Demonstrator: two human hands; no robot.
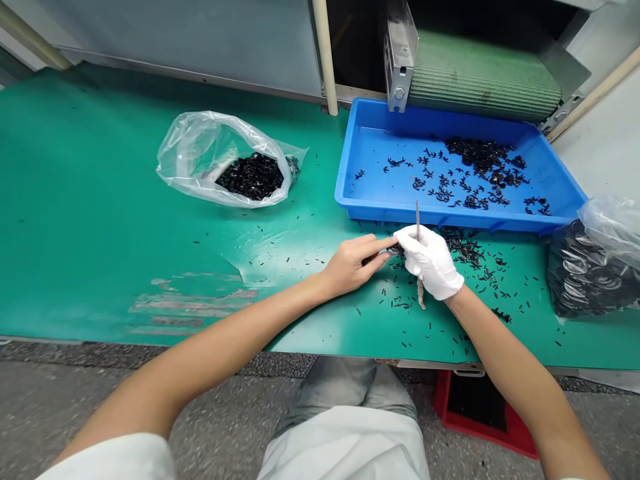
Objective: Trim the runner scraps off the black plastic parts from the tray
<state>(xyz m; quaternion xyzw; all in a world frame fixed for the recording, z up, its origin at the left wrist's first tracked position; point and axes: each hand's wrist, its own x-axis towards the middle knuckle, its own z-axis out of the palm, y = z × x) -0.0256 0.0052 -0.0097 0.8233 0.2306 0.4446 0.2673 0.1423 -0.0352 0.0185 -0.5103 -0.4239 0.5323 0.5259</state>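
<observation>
My bare left hand [356, 261] is closed, with thumb and forefinger pinching a small black part [396, 249] above the green table [100, 220]. My right hand [431, 263], in a white glove, grips a slim metal tool [418, 215] whose lower end looks wrapped. The gloved fingertips meet the left fingertips at the black part, and they hide most of its shape. Thin black scraps [465, 248] lie loose around and beneath both hands. Just beyond them stands a blue tray [373, 208] with small black pieces, some branched, some in a heap.
An open clear bag [193, 157] of small black parts sits on the table to the left. Another bag [590, 273], filled with black parts, is at the right. A green conveyor belt [485, 70] ends over the tray. Below the table is a red bin [510, 437].
</observation>
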